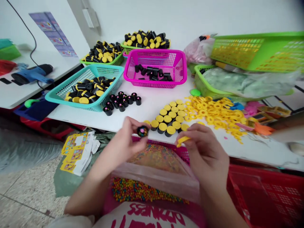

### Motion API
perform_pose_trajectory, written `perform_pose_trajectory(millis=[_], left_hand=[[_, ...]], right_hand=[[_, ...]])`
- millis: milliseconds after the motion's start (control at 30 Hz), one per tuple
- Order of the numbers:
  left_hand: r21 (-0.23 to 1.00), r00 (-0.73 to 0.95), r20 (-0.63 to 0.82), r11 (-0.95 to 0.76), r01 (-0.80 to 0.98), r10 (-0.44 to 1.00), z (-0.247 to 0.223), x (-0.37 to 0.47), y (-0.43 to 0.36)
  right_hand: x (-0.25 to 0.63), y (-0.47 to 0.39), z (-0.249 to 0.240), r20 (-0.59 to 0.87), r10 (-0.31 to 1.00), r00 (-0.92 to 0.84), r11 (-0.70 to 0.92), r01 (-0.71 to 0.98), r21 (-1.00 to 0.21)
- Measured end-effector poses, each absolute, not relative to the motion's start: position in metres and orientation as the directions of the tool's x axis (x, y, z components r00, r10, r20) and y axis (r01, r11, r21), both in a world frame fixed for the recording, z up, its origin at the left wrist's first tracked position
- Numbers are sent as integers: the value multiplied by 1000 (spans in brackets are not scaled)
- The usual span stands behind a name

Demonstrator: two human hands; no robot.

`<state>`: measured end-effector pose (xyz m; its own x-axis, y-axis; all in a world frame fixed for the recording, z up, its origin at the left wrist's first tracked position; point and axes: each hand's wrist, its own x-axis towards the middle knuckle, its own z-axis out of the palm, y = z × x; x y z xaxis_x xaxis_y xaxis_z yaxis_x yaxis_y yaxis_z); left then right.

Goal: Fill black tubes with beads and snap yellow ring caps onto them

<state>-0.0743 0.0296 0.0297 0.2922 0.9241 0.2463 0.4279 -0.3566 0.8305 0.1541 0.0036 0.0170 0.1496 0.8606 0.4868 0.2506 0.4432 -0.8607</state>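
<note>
My left hand (127, 141) pinches a small black cup (142, 131), its open end toward me, with coloured bits and a pink spot inside. My right hand (206, 152) grips a small yellow plastic piece (182, 140) between thumb and fingers, apart from the cup. Just beyond my hands stand several yellow-topped black cups (167, 118) in a tight cluster. Loose yellow ring-shaped pieces (213, 110) are heaped to their right. Several black cups with pink spots (122, 100) stand farther left. Below my hands, small multicoloured balls (142, 190) lie in a clear plastic bag (161, 177).
A teal basket (57, 91) and a magenta basket (155, 83) hold black pieces. Green baskets (256, 50) stand at the right, and more full ones at the back. A blue heat gun (32, 74) lies on the left table. Printed cardboard (76, 152) lies low at left.
</note>
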Motion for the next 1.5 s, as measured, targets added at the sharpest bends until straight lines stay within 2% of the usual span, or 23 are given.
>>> perform_pose_trajectory(millis=[67,133,200,300,367,467,567,700,833,900,967,1033,1100,1200,1300,1400,1500], left_hand=[[814,469,282,-468,345,837,29,-62,19],[767,556,330,-560,313,763,26,-54,14],[715,586,381,-629,305,716,23,-50,13],[604,629,462,-741,293,625,18,-50,16],[573,644,455,-756,317,615,18,-51,18],[606,623,379,-692,391,684,17,-51,21],[639,575,394,-663,389,717,12,-49,23],[696,506,481,-662,276,716,1,-46,30],[734,464,558,-670,110,688,-7,-41,31],[829,402,519,-559,-23,754,-7,-38,26],[924,335,363,-289,-252,870,-4,-33,19],[866,368,146,61,-497,918,2,-27,12],[702,459,-3,329,-631,888,10,-20,8],[520,533,-119,510,-685,838,17,-10,6],[433,587,-156,589,-682,794,20,-4,4],[440,625,-126,608,-661,771,18,-4,0],[580,584,-30,490,-651,811,11,-11,-3]], right_hand=[[147,-4,21,417,908,48,406,159,-900],[142,-8,25,352,936,-14,353,71,-933],[139,-7,28,310,950,-42,312,30,-950],[137,-4,30,288,957,-41,290,58,-955],[136,-1,29,277,961,-16,277,67,-958],[133,2,27,275,961,-14,275,-2,-962],[129,4,24,282,959,6,282,-36,-959],[125,5,21,261,963,65,262,-22,-965],[126,6,16,255,967,24,255,-13,-967],[130,9,14,378,926,12,374,101,-922],[136,13,13,595,798,-96,599,239,-765],[140,17,12,737,614,-283,787,295,-542],[142,19,10,763,518,-386,854,289,-433],[138,12,7,758,567,-322,822,283,-494],[132,2,5,765,589,-260,805,273,-527],[134,-1,7,761,593,-262,804,233,-547],[141,2,13,659,688,-304,711,99,-696]])
